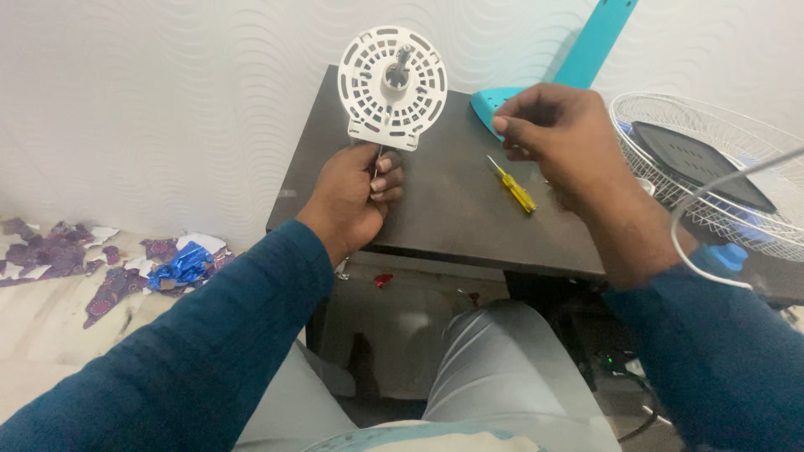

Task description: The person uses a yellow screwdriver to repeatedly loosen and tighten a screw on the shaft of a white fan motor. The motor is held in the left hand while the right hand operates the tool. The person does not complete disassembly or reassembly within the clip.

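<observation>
1. The left hand [356, 197] is clenched around the lower stem of a white round fan motor housing [392, 86], holding it upright over the desk [452, 209] at about 11 o'clock from the middle of the view. Its vented face is turned to the camera, and the bare shaft [401, 60] sticks out of the centre.

2. The right hand [559, 134] hovers over the desk at about 1 o'clock with fingertips pinched together. Whether a small part sits between them I cannot tell; nothing larger is held.

3. A yellow-handled screwdriver [512, 186] lies flat on the desk, just below and to the left of the right hand and not touching it.

4. At 3 o'clock a white wire fan guard [712, 159] rests on the desk edge with a dark flat piece [699, 159] lying in it. A loose wire ring [695, 226] crosses in front, near the right forearm.

5. A turquoise fan stand [586, 54] leans against the wall at 1 o'clock, its base on the desk.

6. Judged from this layout, the fan is well apart: guard off, no blade on the shaft, motor housing off the stand. Whether the housing itself has any screws left is too small to tell.

7. On the floor at 9 o'clock lie scraps of blue and purple wrapping [180, 266].
</observation>
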